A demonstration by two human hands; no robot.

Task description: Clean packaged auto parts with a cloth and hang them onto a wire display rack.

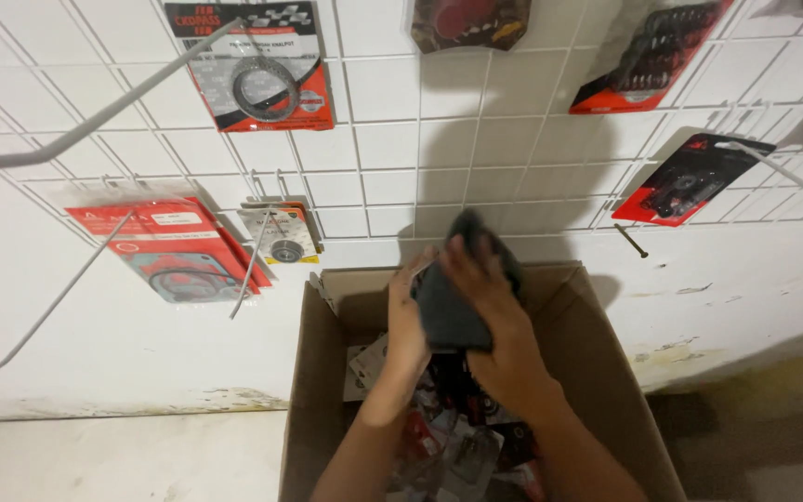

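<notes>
- Dark grey cloth (453, 307): held up between both hands, directly above the open cardboard box (597, 372), approx. level w/ the box's far rim. Bunched, no clear long axis; the bulk runs roughly upright, top end poking above the fingers.
- Right hand (499, 321): wrapped over the cloth's front and right side, fingers curled closed on it. Carries most of the cloth, so it is the nearer, controlling hand.
- Left hand (408, 321): pressed against the cloth's left edge, fingers narrow and pinching the fabric. Both forearms rise from the bottom edge of view, straight over the box.
- Box contents: directly below the hands, a loose heap of red/black packets (448, 437); details blurred, cannot tell the items apart.
- Wall behind box: white wire grid (392, 139) w/ hooks. Hung on it: red card w/ a metal ring (262, 74) upper left, red gasket card (178, 251) left, small bearing packet (281, 237) beside it, more red/black packets (690, 177) at right.
- Floor (113, 455): pale, left of box; box stands against the wall base.
</notes>
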